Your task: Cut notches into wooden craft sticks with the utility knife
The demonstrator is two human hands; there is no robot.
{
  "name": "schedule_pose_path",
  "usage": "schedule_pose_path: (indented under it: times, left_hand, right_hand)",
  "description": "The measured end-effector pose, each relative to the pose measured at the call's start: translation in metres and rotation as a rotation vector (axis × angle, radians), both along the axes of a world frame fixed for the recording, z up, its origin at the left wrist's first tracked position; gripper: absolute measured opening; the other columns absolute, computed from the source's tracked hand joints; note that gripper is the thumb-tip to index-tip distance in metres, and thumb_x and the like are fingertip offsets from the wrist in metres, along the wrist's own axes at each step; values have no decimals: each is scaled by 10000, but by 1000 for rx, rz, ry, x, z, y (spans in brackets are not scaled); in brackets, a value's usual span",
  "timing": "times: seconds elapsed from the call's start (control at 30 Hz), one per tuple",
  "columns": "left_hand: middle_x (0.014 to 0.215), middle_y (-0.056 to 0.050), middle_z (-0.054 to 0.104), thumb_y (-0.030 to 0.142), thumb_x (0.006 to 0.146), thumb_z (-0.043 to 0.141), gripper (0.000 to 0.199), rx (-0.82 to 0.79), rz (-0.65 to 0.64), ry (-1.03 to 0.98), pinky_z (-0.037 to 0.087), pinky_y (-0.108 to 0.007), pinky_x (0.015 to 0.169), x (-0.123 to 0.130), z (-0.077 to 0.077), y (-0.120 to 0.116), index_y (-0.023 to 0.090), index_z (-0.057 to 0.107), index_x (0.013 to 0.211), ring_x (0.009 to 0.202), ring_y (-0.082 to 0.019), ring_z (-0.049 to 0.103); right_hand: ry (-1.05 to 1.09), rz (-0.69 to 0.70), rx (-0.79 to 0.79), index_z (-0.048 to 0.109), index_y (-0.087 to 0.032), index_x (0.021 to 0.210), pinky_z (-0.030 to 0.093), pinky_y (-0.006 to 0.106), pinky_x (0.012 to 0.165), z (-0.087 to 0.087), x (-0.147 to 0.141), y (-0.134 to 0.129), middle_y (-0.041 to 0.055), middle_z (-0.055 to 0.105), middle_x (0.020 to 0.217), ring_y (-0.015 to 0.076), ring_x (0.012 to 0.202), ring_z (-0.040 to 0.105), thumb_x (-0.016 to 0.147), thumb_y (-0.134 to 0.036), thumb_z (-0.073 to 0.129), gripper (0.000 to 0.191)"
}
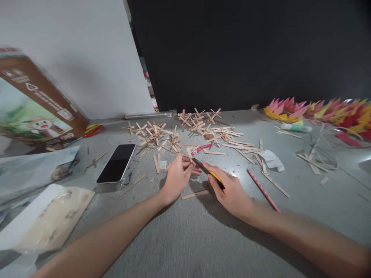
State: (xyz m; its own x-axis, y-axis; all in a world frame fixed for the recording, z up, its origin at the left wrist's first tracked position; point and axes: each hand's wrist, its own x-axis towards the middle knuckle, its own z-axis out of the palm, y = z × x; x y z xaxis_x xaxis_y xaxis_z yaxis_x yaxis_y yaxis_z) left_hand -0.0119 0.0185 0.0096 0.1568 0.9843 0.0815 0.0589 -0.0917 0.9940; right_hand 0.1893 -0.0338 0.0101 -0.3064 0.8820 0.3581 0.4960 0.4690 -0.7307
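Observation:
My left hand [179, 174] pinches a short flat wooden stick [189, 152], which points up from between the fingertips. In my right hand [230, 191] is a utility knife [213, 175] with a yellow and black handle. Its dark front end meets the stick at my left fingertips; whether the blade cuts into the wood cannot be made out. Just below the hands lies a loose wooden stick [195, 194]. Beyond them spreads a heap of wooden sticks [153, 135], many joined into crosses. A pink-red strip [202, 148] lies behind the knife.
At left are a phone [117, 164], a plastic packet [55, 216] and a brown printed box [43, 100]. On the right lie a pink patterned pencil [262, 189], a crumpled tissue [271, 160], a glue stick [295, 127], a pale cable [324, 148] and folded paper flowers [286, 110].

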Motion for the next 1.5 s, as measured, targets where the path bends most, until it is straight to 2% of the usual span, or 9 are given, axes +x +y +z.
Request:
schedule_pose_path:
  times: [0.17, 0.4, 0.6, 0.8, 0.87, 1.0, 1.13, 1.23, 1.5]
  left_hand:
    - [725, -15, 749, 426, 948, 667, 305, 3, 24, 29, 629, -332, 625, 0, 0, 1, 232, 437, 899, 663, -245, 796]
    - [690, -2, 716, 363, 933, 660, 268, 9, 44, 55, 599, -300, 573, 0, 3, -1, 225, 438, 876, 641, -249, 793]
    - [746, -8, 713, 336, 923, 665, 240, 18, 59, 43, 590, -279, 566, 1, 3, 0, 214, 464, 878, 640, -229, 789]
    - [804, -35, 757, 465, 940, 682, 337, 43, 53, 29, 582, -279, 603, 0, 0, 1, 222, 449, 917, 684, -245, 801]
    - [802, -36, 766, 520, 943, 673, 373, 44, 55, 38, 578, -279, 607, 0, 1, 0, 226, 443, 927, 694, -251, 804]
    - [798, -46, 791, 555, 961, 641, 385, 43, 35, 66, 585, -294, 644, 0, 1, -1, 232, 435, 924, 717, -252, 809]
    - [794, -41, 796, 519, 979, 627, 352, 52, 12, 65, 578, -298, 651, -2, -3, 1, 238, 423, 923, 710, -247, 808]
    - [752, -15, 771, 466, 989, 621, 309, 73, 29, 92, 549, -276, 635, -3, -6, 2, 238, 426, 914, 728, -245, 811]
    - [779, -30, 768, 441, 972, 634, 296, 52, 31, 70, 561, -289, 633, 0, 0, 0, 231, 433, 914, 713, -247, 807]
  right_hand:
    - [15, -12, -55, 547, -312, 1497, 554, 419, 1058, 0, -3, -4, 84, 664, 1454, 246, 1268, 683, 1083, -303, 432, 430]
    - [93, -40, -184, 599, -259, 1414, 559, 326, 827, 12, -8, -6, 101, 754, 1210, 195, 891, 723, 1068, -355, 478, 379]
    - [382, -15, -500, 599, -265, 1389, 357, 228, 454, 11, -11, -7, -33, 554, 712, 106, 501, 419, 1025, -499, 561, 435]
    - [728, 106, -846, 550, -283, 1377, 199, 186, 393, 21, -10, 0, -67, 525, 741, 46, 454, 230, 947, -552, 676, 523]
    - [710, 94, -785, 552, -266, 1389, 221, 188, 393, 20, -9, 1, -63, 542, 734, 47, 447, 256, 956, -550, 666, 530]
    - [451, -33, -445, 599, -246, 1417, 392, 219, 467, 12, -7, -1, -16, 630, 775, 90, 518, 474, 1030, -487, 579, 457]
    - [165, -70, -156, 617, -254, 1425, 573, 292, 762, 6, -2, -2, 90, 751, 1205, 173, 863, 722, 1061, -354, 528, 388]
    - [78, -23, -14, 588, -257, 1447, 583, 303, 902, 5, 0, -2, 103, 720, 1353, 199, 1074, 746, 1068, -281, 495, 390]
    - [-12, -33, 91, 561, -289, 1473, 578, 298, 1013, 0, -1, -1, 71, 712, 1391, 187, 1204, 722, 1061, -213, 475, 427]
